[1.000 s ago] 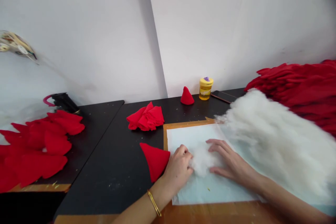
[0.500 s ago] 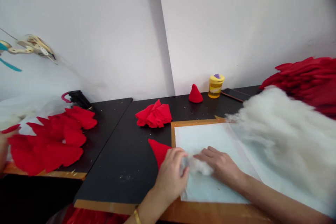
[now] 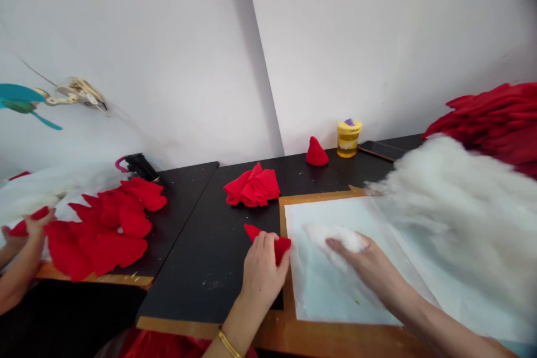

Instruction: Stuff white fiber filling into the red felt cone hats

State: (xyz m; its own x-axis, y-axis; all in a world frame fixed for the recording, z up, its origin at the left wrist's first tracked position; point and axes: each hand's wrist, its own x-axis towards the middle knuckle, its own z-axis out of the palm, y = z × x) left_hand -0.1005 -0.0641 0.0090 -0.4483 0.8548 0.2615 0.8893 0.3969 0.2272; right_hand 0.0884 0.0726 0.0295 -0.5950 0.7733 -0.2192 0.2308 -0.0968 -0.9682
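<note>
"At the near side of the black table, what's changed?"

"Left hand off the fibre, now closed round a red cloth piece, beside the left edge of the white sheet. Pointed tip shows past the knuckles."

"Right hand?"

"Pinching a white tuft between thumb and fingers, above the sheet. Half a second ago both hands were at the fibre. Now one material per hand, near each other but apart. My reading: each is under separate control."

"Is the cloth open?"

"Cannot tell; fingers cover much of it."

"Surroundings?"

"Fibre heap right of the tuft, dark red stack behind. Crumpled red pile beyond the left hand; small red cone upright, beside a yellow-lidded jar. Far left, a co-worker's hand at another red piece."
</note>
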